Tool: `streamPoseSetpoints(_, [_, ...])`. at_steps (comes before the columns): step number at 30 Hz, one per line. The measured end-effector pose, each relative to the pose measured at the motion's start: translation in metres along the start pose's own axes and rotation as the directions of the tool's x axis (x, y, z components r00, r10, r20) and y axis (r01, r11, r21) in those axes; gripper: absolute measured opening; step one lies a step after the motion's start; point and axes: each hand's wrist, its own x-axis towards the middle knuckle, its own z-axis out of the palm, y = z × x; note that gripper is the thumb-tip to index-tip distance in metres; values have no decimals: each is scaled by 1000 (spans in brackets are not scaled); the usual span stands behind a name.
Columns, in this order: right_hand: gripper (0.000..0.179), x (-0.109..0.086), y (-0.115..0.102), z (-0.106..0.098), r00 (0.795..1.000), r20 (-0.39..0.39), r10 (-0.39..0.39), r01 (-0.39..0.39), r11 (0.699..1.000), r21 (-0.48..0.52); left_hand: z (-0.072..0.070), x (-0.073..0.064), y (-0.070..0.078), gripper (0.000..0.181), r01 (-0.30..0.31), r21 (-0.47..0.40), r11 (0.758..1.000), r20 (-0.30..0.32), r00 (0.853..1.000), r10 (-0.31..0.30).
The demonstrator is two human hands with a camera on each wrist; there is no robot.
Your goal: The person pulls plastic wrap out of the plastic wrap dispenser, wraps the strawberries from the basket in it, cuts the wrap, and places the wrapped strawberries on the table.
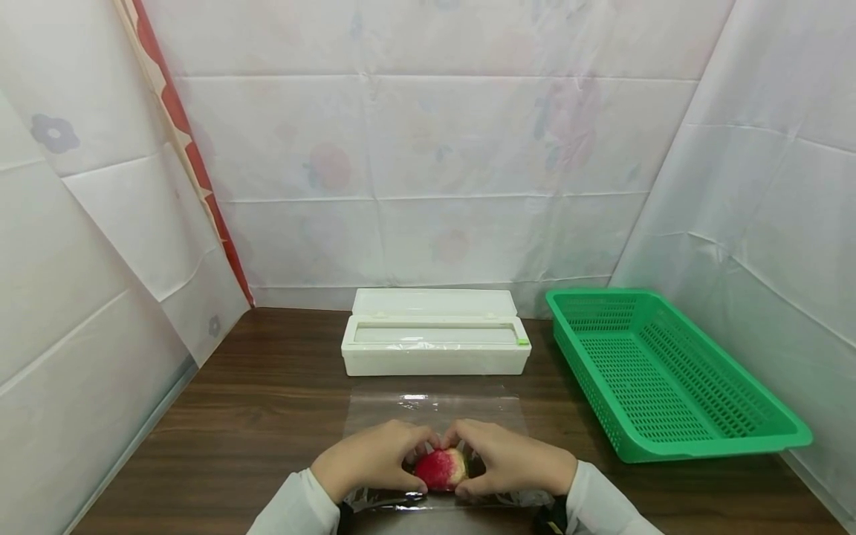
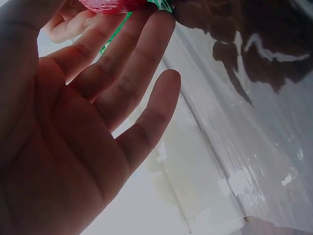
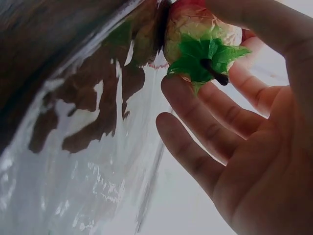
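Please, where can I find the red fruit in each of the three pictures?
Head: red fruit low, slightly right of centre, between left hand and right hand.
Left wrist: red fruit at the top edge, left of centre, cut off.
Right wrist: red fruit at the top, right of centre.
Shared landmark: clear film.

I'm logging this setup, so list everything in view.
Table: one, dark brown, lower half
Fruit: one, red and pale yellow, green-leaved, front centre
Film: one sheet, clear, on table
Box: one, white, green-tabbed, opened, behind film
Basket: one, green, at right
Sheeting: count unclear, white, left, back and right
Strip: one, red and beige, back left
Wrist gear: two, black, front
Left hand, right hand: one each, holding the fruit
Sleeves: two, white, at wrists
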Motion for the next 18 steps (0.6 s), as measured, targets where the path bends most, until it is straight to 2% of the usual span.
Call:
streamPoseSetpoints(8, [44,-6,-1,-5,1000,-3,21,-21,1000,15,-10,-6,-1,47,11,-65,998,11,1000,-10])
streamPoseSetpoints(18, [46,-20,1,-19,996,-8,88,-88,996,9,-38,-19,1,47,17,-58,998,-55,998,-20])
